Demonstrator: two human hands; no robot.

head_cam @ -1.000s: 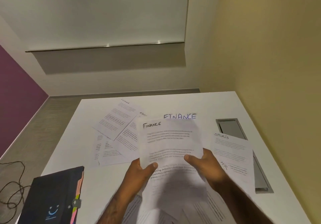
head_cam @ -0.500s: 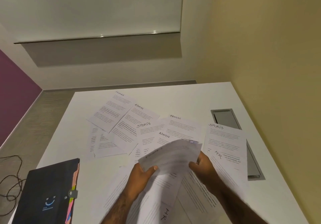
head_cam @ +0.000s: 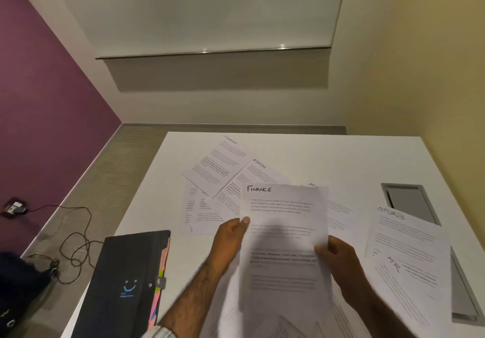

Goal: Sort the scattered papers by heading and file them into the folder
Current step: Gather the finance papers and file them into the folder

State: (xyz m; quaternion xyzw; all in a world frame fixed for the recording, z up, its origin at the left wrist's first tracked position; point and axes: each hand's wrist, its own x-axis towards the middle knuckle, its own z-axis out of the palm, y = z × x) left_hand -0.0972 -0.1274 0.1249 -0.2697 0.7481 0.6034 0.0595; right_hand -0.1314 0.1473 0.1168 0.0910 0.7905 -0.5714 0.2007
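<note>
A tangled cable point(head_cam: 76, 235) lies on the floor at nine o'clock, off the left edge of the white surface point(head_cam: 328, 154). At seven o'clock the black folder point(head_cam: 126, 285) rests closed on the surface, a smiling face on its cover and coloured tabs point(head_cam: 160, 272) showing along its right edge. At eleven o'clock from the hands, loose sheets overlap: one headed FINANCE point(head_cam: 217, 167) lies farthest, and one headed ADMIN point(head_cam: 258, 177) is tucked against its right side. In the middle the left hand point(head_cam: 228, 240) pinches the left edge of another FINANCE sheet point(head_cam: 283, 222), thumb on its face. The right hand point(head_cam: 338, 256) grips its right edge lower down, fingers curled round it. The sheet is raised off the surface, and a second sheet's edge shows just behind it. Blurred papers lie beneath the forearms at six o'clock. At three o'clock a sheet headed SPORTS point(head_cam: 409, 235) overlaps one marked HR point(head_cam: 414, 282); I cannot tell which lies on top. At two o'clock a grey hatch point(head_cam: 409, 201) is set into the surface.
</note>
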